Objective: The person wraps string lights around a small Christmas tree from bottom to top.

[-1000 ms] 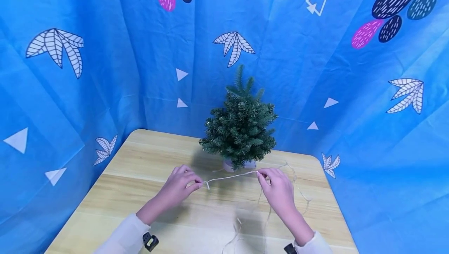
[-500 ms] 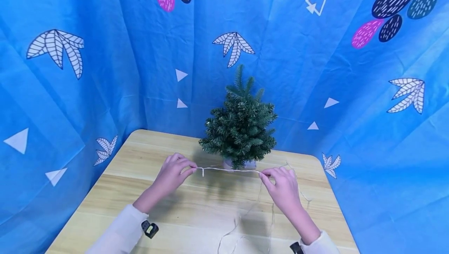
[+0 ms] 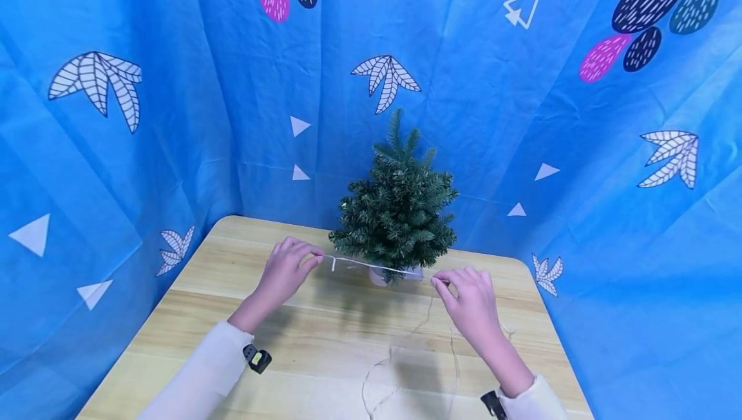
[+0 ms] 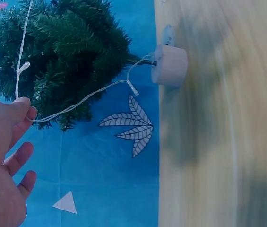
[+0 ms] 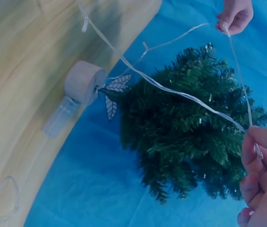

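- Blue printed cloth (image 3: 261, 194) behind us, table (image 3: 232, 272) below, and a green tree (image 3: 400, 207) at the back!
- Our pale cord (image 5: 171, 90) spans both hands before the tree's base, slack trailing across the table.
- Left hand (image 3: 286, 272): fingers pinch it beside a short stub (image 4: 23, 67); right hand (image 3: 471, 301): fingers pinching too.
- Looks light, limp, likely snag-prone; we'd grip plain cord between stubs, gently.
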`<state>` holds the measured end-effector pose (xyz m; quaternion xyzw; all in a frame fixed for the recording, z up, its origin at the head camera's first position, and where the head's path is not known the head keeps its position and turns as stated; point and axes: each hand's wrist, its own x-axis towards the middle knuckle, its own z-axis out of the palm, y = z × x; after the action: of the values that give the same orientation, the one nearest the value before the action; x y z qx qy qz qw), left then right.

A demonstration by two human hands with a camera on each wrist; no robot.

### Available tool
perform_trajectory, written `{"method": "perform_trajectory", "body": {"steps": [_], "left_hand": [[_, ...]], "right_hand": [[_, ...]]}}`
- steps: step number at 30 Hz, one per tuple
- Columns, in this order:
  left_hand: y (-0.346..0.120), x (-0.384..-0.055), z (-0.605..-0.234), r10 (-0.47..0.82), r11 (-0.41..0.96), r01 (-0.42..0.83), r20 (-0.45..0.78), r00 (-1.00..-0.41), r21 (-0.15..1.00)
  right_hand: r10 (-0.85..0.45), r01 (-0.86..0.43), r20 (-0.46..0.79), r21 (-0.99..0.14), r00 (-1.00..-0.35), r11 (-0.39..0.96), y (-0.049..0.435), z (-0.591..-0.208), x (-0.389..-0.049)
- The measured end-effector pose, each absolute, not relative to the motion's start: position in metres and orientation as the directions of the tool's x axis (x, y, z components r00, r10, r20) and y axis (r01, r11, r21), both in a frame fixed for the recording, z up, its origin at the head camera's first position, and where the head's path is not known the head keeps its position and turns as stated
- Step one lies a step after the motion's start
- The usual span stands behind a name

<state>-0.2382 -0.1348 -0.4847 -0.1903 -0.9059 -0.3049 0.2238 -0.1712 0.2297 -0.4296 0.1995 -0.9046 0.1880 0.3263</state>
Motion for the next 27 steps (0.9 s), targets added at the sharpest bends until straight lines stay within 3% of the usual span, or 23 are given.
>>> {"method": "perform_trajectory", "body": {"steps": [8,18,27], "left_hand": [[-0.130,-0.257,-0.473,0.165,0.739,0.465,0.538,-0.827,0.487],[-0.121,-0.276,-0.454,0.125,0.705,0.454,0.535,-0.835,0.544],[-0.110,-0.286,-0.445,0.124,0.684,0.436,0.495,-0.860,0.585]], "right_hand": [[-0.223,-0.509,0.725,-0.200,-0.651,0.837,0.228,-0.418,-0.177],[-0.187,-0.500,0.748,-0.215,-0.637,0.839,0.227,-0.404,-0.187],[-0.126,-0.451,0.717,-0.283,-0.686,0.847,0.236,-0.402,-0.192]]}}
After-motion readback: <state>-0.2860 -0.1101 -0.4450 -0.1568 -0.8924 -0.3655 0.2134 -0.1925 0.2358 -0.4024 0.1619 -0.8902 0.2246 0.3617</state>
